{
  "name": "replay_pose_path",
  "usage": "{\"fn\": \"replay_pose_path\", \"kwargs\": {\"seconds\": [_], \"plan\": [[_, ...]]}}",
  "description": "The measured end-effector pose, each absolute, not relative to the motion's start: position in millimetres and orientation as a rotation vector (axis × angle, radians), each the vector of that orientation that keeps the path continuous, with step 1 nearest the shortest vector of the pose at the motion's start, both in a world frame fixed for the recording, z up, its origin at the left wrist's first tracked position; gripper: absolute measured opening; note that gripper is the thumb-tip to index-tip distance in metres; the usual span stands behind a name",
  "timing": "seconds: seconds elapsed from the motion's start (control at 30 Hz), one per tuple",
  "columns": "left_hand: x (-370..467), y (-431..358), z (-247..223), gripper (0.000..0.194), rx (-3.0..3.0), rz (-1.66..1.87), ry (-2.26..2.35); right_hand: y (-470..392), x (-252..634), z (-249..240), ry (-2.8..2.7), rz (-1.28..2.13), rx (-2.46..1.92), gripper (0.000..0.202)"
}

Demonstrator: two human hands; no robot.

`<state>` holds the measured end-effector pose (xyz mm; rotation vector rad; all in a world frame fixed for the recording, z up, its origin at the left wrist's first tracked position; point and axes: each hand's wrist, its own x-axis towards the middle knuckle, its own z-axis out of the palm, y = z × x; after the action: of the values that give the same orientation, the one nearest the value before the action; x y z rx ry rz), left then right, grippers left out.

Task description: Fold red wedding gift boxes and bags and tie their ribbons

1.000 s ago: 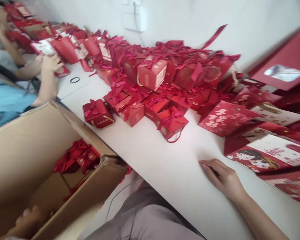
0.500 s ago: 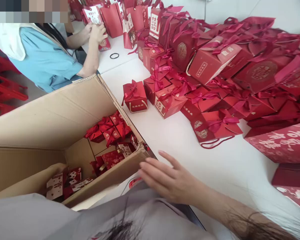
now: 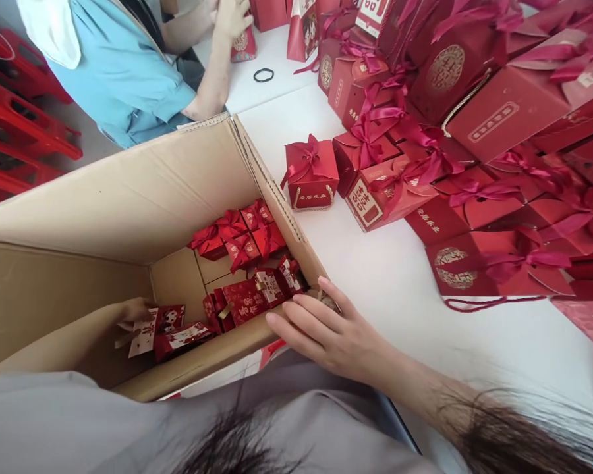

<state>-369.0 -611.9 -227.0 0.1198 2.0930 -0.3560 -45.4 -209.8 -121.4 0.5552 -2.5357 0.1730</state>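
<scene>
In the head view, our left hand [image 3: 137, 311] was inside the carton [image 3: 192, 168] at a white-faced bag [image 3: 145, 334]; we couldn't tell whether it gripped. Our right hand [image 3: 331, 332], fingers apart, touched the rim. Ribboned boxes [image 3: 242, 238] already sat inside; many stacked boxes [image 3: 445, 76] stood on the table [image 3: 375, 283].

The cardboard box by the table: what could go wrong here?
The left hand is down inside the cardboard box, at a red-and-white gift bag; pressing on the thin-looking bag might crease it.

A ribboned gift box sits on the table near the edge beside the cardboard box, so a bump could perhaps knock it off.

A larger tilted box in the pile could slide if jostled.
</scene>
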Motion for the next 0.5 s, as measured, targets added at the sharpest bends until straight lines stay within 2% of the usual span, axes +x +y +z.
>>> {"fn": "replay_pose_path", "kwargs": {"seconds": [0.07,0.3,0.43,0.5], "plan": [[-375,-614,-231,0.044,0.058,-0.385,2.06,-210,-46,-122,-2.531,0.194,0.546,0.039],[-411,-613,-230,0.042,0.287,-0.519,2.294,-210,-46,-126,-2.512,0.239,0.549,0.039],[-412,-603,-226,0.055,0.44,-0.468,2.359,-210,-47,-128,-2.5,0.207,0.546,0.037],[-398,-593,-227,0.055,0.519,-0.388,2.366,-210,-48,-129,-2.49,0.192,0.545,0.037]]}}
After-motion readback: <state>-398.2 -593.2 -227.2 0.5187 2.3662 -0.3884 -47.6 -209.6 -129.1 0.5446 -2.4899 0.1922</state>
